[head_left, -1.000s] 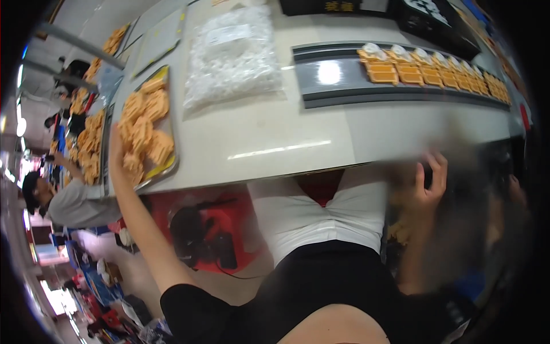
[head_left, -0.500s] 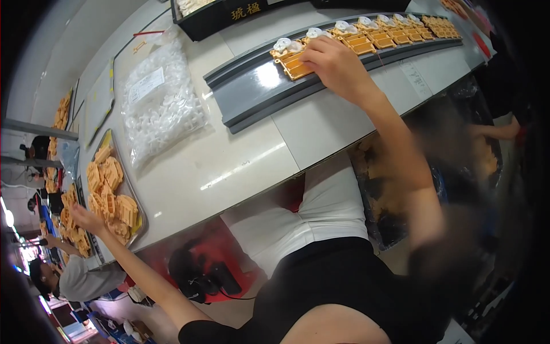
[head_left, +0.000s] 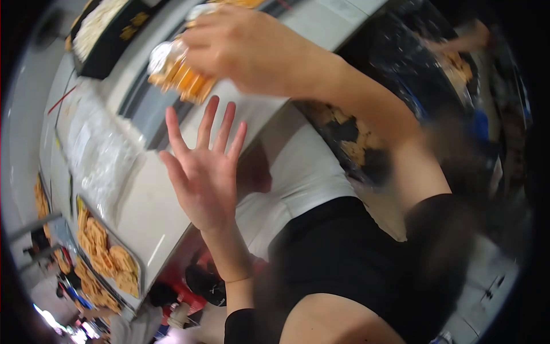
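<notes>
My right hand (head_left: pixel 229 51) reaches over the bench with its fingers curled onto an orange plastic frame (head_left: pixel 192 83). A white round piece (head_left: pixel 163 56) sits at the frame's far left end. Motion blurs both, and I cannot tell whether the frame still touches the long grey rail (head_left: pixel 153 114) behind it. My left hand (head_left: pixel 206 183) is raised near the bench edge, just below the frame. Its palm is bare and the fingers are spread apart. More of the row on the rail is hidden behind my right hand.
A clear bag of white pieces (head_left: pixel 103 149) lies on the bench at left. Nearer stands a tray (head_left: pixel 139 275) of orange parts. A black box (head_left: pixel 117 49) stands at the back. On the right are black plastic bags (head_left: pixel 401 63) and another person's hand (head_left: pixel 472 37).
My left hand has come from the tray of orange parts to beside the frame, opening out. My right hand remains on the orange frame. The whole view has turned and shifted.
</notes>
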Tool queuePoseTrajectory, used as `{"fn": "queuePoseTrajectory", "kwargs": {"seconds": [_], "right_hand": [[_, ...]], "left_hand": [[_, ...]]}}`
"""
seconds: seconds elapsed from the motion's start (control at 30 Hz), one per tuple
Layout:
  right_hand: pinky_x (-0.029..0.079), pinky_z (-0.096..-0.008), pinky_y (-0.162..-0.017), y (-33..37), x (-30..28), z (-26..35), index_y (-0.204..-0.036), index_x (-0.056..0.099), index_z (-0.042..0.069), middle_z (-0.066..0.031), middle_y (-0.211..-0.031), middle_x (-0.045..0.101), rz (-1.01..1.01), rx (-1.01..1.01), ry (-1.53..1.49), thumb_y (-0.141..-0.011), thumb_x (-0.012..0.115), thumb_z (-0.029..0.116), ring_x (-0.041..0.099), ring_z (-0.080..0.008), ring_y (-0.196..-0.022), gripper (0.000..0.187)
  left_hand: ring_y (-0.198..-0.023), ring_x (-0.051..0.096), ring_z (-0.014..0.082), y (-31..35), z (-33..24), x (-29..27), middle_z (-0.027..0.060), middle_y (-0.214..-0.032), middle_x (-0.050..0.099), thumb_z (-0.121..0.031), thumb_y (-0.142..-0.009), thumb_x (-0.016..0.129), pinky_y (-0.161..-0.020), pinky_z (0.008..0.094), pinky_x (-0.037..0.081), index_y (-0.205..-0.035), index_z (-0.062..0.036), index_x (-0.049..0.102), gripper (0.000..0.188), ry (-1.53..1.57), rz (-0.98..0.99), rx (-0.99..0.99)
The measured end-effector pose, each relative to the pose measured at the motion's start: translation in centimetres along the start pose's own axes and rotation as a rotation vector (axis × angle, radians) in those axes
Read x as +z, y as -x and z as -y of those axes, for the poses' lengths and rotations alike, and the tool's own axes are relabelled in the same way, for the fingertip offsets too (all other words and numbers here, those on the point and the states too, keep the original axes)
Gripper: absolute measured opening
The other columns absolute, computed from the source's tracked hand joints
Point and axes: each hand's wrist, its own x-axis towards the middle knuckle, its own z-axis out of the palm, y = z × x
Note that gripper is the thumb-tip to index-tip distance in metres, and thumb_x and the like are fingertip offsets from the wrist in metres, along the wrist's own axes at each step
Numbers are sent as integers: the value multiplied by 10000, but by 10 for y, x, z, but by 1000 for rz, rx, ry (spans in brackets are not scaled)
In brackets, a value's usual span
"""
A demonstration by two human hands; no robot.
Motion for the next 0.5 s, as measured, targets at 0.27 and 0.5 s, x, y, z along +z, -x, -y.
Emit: {"fn": "queuePoseTrajectory", "kwargs": {"seconds": [0.27,0.5], "right_hand": [[478,-297,-690,122,-66,41,-694,619,43,-11,-793,585,-12,148,-138,-671,638,106,571,-171,-765,69],[497,-335,-717,409,0,35,-981,606,-35,-163,-947,678,-363,1829,-107,-900,634,189,656,-221,-807,240]], "left_hand": [[-1366,337,269,-1,78,23,97,-1490,338,-524,-974,399,-1126,445,267,-1485,-94,220,691,356,-85,-264],[-1356,349,272,24,135,9,73,-1476,356,-466,-965,435,-1103,467,288,-1476,-147,255,629,113,-91,-541]]}}
